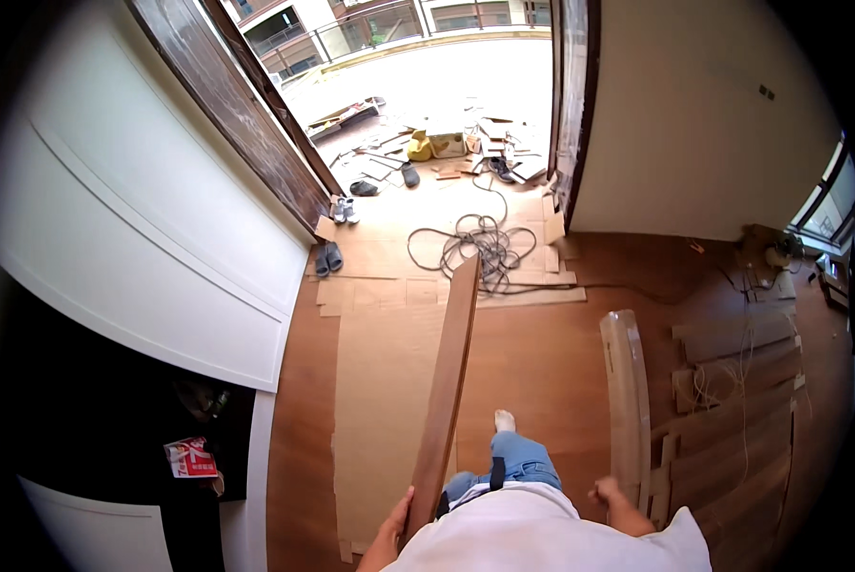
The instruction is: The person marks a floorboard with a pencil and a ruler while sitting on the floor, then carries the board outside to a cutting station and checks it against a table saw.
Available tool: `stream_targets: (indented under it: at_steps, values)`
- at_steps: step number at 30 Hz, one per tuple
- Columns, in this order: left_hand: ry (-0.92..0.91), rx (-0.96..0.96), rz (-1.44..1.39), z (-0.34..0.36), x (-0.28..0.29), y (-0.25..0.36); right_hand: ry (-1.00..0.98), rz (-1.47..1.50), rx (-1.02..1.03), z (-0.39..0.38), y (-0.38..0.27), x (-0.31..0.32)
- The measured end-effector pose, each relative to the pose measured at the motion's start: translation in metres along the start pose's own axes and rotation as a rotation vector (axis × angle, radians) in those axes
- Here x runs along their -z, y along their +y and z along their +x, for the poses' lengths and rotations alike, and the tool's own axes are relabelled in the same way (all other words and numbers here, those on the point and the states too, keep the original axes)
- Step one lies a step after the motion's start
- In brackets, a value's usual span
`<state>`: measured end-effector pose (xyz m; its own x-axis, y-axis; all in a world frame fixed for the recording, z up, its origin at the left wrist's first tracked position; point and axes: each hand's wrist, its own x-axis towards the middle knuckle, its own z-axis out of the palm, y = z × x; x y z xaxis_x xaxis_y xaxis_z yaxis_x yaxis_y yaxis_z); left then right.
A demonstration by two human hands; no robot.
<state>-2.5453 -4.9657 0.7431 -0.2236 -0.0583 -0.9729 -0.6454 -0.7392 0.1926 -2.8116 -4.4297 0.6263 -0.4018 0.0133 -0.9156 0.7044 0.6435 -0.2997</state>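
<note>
White shirt (551, 536) cloth fills the lower edge of the head view; beside it the left hand (394, 526) is closed round the near end of a long brown plank (449, 381) — slanting away over the cardboard (382, 400) toward a tangled cable (485, 246). The right hand (609, 491) — curled, how tightly one cannot tell — hangs near a long wrapped package (625, 391).
</note>
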Motion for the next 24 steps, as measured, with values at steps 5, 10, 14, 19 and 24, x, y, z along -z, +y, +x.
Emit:
stream_targets:
  at_steps: [5,10,14,19,24]
  values:
    - [0.196,-0.274,0.187,-0.005,-0.027,0.136,0.203,0.108,0.563,0.077,-0.297,0.064]
    - [0.346,-0.556,0.302,0.012,-0.017,0.259,0.228,0.222,0.734,0.086,-0.559,0.067]
    - [0.419,-0.697,0.474,0.043,0.006,0.371,0.236,0.234,0.745,0.105,-0.638,0.037]
    - [0.439,-0.842,0.512,0.047,-0.005,0.551,0.06,-0.144,0.49,0.141,-0.571,-0.025]
    - [0.43,-1.16,0.397,0.01,-0.023,0.735,-0.087,0.035,0.06,0.087,-0.554,-0.099]
